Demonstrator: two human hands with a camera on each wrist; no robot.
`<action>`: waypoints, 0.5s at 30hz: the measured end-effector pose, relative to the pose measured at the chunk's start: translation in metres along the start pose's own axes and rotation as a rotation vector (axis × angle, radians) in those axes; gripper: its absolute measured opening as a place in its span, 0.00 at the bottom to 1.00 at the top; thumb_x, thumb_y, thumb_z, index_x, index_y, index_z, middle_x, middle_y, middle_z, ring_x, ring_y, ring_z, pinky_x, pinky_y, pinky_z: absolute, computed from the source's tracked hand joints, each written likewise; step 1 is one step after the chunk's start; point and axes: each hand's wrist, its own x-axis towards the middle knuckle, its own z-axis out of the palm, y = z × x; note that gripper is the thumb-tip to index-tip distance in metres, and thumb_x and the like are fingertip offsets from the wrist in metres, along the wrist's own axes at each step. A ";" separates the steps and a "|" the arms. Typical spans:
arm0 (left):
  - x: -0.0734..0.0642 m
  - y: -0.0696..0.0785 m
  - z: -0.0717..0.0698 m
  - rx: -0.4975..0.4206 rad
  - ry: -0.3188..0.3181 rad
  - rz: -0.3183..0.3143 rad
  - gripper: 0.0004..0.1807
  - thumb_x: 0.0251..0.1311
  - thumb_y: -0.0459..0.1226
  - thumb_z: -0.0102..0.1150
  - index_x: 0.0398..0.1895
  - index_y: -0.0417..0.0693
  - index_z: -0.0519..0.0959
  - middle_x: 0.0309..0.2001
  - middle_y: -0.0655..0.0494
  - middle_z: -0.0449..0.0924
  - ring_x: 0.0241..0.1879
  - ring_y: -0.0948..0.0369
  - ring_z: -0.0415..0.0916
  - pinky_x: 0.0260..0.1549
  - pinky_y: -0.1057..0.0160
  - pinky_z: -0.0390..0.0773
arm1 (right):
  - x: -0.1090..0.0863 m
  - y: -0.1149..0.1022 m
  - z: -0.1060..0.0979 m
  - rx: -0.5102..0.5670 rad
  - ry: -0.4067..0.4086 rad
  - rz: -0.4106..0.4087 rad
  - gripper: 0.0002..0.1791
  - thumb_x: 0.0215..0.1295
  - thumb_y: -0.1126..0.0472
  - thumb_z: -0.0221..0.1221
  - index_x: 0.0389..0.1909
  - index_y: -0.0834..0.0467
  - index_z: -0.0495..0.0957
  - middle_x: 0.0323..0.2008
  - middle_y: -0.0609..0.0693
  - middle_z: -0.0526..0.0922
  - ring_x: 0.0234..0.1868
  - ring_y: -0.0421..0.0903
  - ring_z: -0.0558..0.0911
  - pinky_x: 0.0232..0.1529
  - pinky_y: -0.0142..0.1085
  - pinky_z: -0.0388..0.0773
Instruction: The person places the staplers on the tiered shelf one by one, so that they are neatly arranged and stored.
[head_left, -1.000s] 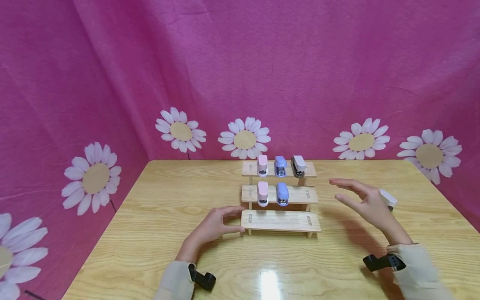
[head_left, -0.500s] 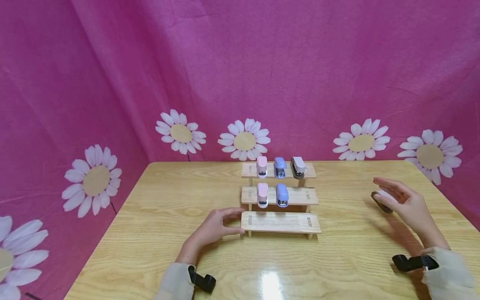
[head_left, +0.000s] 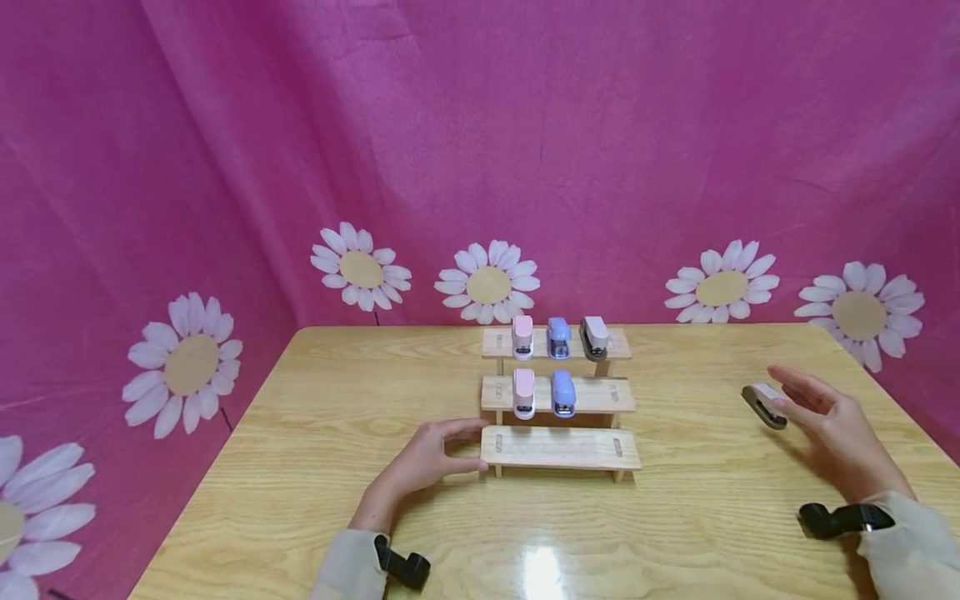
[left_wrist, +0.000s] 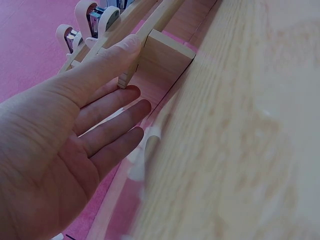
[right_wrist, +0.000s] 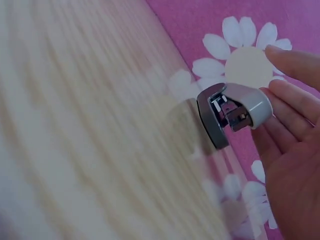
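Observation:
A mini stapler (head_left: 763,405) with a pale top and dark base lies on the table at the right; the right wrist view shows its front end. My right hand (head_left: 847,433) is beside it, thumb and fingers spread apart around its near end without closing; contact cannot be told. My left hand (head_left: 420,458) holds the left end of the lowest step of a three-step wooden stand (head_left: 558,448), thumb at the front corner and forefinger behind. In the left wrist view, that thumb lies along the step's edge and the other fingers stretch out below.
Pink staplers (head_left: 523,393) and blue staplers (head_left: 563,393) stand on the middle and top steps. Another pale-topped, dark-based stapler (head_left: 595,337) is at the top right. A pink curtain (head_left: 585,167) with daisies hangs behind the wooden table (head_left: 337,367).
My right hand has moved right, away from the stand, to the stapler on the table, which now shows more fully. My left hand has stayed at the lowest step.

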 end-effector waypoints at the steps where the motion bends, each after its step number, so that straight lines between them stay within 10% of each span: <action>1: 0.000 0.000 0.000 0.000 -0.001 0.000 0.34 0.54 0.47 0.71 0.64 0.48 0.75 0.61 0.50 0.79 0.61 0.54 0.77 0.67 0.48 0.72 | 0.001 0.002 -0.001 -0.057 -0.004 0.005 0.33 0.73 0.57 0.55 0.75 0.53 0.56 0.66 0.28 0.68 0.57 0.12 0.67 0.48 0.08 0.63; 15: -0.001 -0.001 0.001 -0.016 0.003 0.018 0.33 0.54 0.46 0.71 0.64 0.47 0.75 0.60 0.48 0.80 0.60 0.53 0.78 0.66 0.48 0.73 | 0.007 0.011 -0.011 -0.154 -0.126 0.056 0.33 0.74 0.53 0.52 0.76 0.51 0.55 0.56 0.21 0.66 0.51 0.13 0.65 0.44 0.13 0.57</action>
